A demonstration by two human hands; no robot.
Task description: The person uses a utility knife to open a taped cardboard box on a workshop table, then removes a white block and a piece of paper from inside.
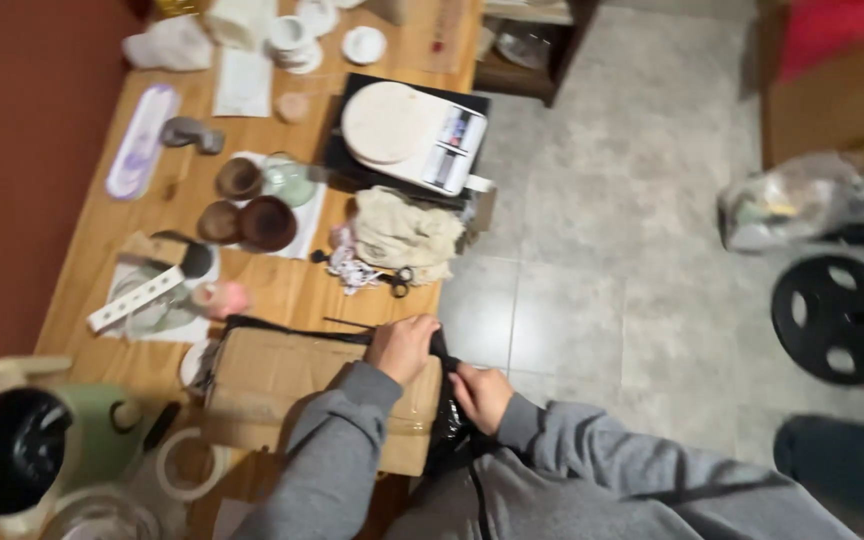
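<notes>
Left grip: my left hand (401, 347) presses curled fingers on the cardboard box (297, 385), at its far right corner.
Right grip: my right hand (481, 395) pinches the black plastic bag (449, 425), just right of the box.
Box place: near edge of the worktop (282, 290).
Risk: box overhangs; tugging the bag could tip it floorward.
Risk: scissors (397, 280), just beyond the box, may get knocked.
</notes>
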